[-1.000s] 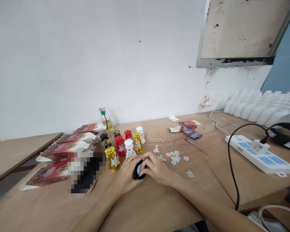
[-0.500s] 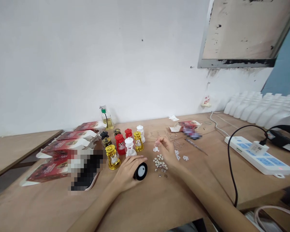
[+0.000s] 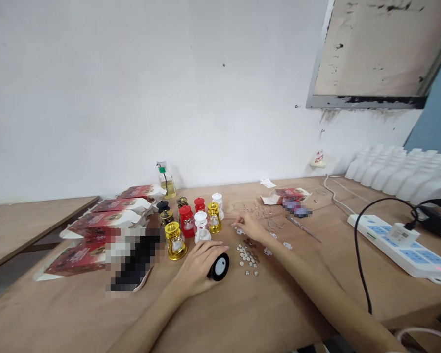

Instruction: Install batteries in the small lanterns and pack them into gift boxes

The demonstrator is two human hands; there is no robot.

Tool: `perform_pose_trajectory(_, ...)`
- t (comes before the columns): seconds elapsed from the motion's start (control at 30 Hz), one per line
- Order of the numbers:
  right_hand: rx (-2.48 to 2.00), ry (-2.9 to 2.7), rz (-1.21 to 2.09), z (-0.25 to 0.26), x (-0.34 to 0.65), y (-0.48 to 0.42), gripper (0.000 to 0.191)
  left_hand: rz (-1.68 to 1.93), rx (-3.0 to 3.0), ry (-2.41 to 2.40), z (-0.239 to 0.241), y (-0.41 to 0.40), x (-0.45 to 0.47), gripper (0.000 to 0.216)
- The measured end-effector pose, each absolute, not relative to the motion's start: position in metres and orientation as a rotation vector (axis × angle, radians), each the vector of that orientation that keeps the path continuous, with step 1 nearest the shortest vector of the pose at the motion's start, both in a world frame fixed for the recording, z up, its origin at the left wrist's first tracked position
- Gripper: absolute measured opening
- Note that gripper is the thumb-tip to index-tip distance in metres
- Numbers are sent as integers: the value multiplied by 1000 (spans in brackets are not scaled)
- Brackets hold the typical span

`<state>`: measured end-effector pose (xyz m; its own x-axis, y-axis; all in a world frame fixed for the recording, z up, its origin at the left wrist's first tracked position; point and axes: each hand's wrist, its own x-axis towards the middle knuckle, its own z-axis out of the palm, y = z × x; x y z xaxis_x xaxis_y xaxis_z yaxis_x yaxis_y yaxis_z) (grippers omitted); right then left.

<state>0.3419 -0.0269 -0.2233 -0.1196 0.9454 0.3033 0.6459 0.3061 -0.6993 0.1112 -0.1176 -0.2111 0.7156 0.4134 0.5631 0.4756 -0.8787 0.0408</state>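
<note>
My left hand point(image 3: 196, 267) is wrapped round a small black lantern point(image 3: 219, 267) lying on its side, its round base with a pale disc turned toward me. Most of its body is hidden under the palm. My right hand point(image 3: 250, 226) hovers low over the table with its fingertips pinched together. Whatever is between them is too small to make out. Near those fingers lie thin wire pieces point(image 3: 275, 225) and small white cut-out pieces point(image 3: 287, 245). Button cells point(image 3: 247, 255) are scattered between my hands.
Several mini lanterns in gold point(image 3: 176, 241), red point(image 3: 186, 220), white and dark colours stand behind my left hand. Red boxes point(image 3: 81, 257) and a blurred phone point(image 3: 135, 262) lie left. Tweezers point(image 3: 305, 228), a power strip point(image 3: 397, 245) and white bottles point(image 3: 400, 169) are right.
My right hand has lowered and shifted slightly left and away from me, uncovering more of the button cells. My left hand keeps its hold on the black lantern. The view has shifted slightly.
</note>
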Motion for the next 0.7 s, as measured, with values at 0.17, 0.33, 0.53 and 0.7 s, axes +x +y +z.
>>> perform_pose_trajectory(0.17, -1427, -1820, 426, -217, 347, -45, 9, -963, -2788, -718, -211, -117, 111, 50)
perform_pose_trajectory(0.33, -1111, -1716, 352, -219, 325, -100, 13, -1215, -2719, -945, -215, -115, 113, 52)
perform_pose_trajectory(0.53, -747, -1889, 288, -228, 299, -140, 14, -1399, -2674, -1093, -215, -116, 117, 44)
perform_pose_trajectory(0.7, -712, -1933, 135, -230, 297, -139, 30, -1374, -2738, -1031, -218, -116, 118, 47)
